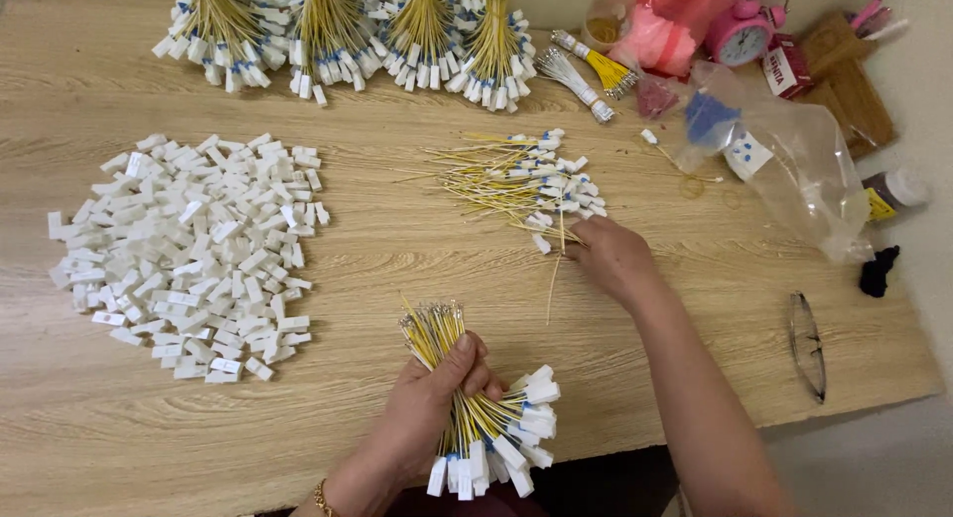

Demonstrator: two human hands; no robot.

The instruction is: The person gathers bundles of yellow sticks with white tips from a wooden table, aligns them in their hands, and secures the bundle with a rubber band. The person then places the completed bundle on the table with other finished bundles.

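Note:
My left hand point(429, 406) grips a bundle of yellow wires point(475, 408) with white plastic tags at the near end and metal tips at the far end, held just above the table's front edge. My right hand point(608, 254) reaches forward and pinches a single yellow wire point(554, 279) at the near side of a loose heap of tagged yellow wires point(521, 180) in the middle of the wooden table point(397, 269).
A large pile of white plastic tags point(189, 249) lies at the left. Several tied bundles of tagged wires point(347, 36) line the far edge. A clear plastic bag point(794, 170), pink alarm clock point(740, 33), small bottle point(893, 192) and glasses point(806, 343) sit at the right.

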